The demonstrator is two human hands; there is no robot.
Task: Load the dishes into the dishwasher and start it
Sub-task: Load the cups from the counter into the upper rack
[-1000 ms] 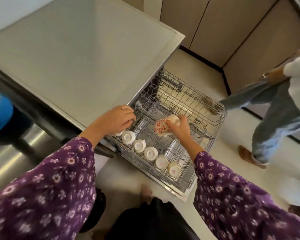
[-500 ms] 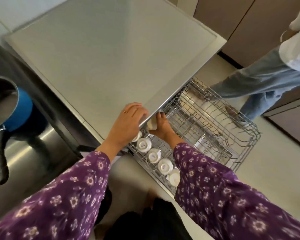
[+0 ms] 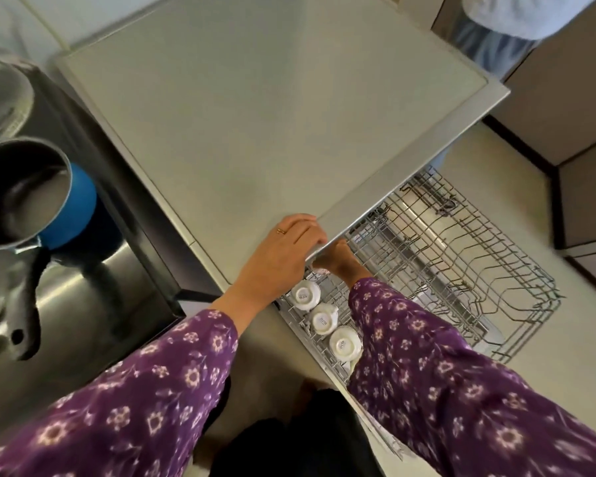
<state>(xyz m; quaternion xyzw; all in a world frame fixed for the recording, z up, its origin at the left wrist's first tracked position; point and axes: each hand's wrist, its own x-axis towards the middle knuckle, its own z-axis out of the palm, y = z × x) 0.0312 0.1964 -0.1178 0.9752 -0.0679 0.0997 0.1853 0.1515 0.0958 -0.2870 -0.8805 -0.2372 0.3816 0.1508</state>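
1. Reaching under the counter [image 3: 255,108] lip: right hand [image 3: 338,259], fingers hidden beneath the edge; whether it grips anything cannot be told.
2. Left hand [image 3: 283,256]: resting palm-down on the counter edge, fingers curled loosely over the lip, holding nothing.
3. Dishwasher rack [image 3: 461,270]: pulled out from below the counter, mostly bare wire.
4. White cups [image 3: 324,318]: three upturned in a row along the rack's near side, just beside the right sleeve.
5. Blue saucepan [image 3: 31,197]: left of the counter, well apart from the rack.
6. Risk, judged: the sleeve brushing the cups could tip them; blind placing under the lip could knock crockery against the counter edge.
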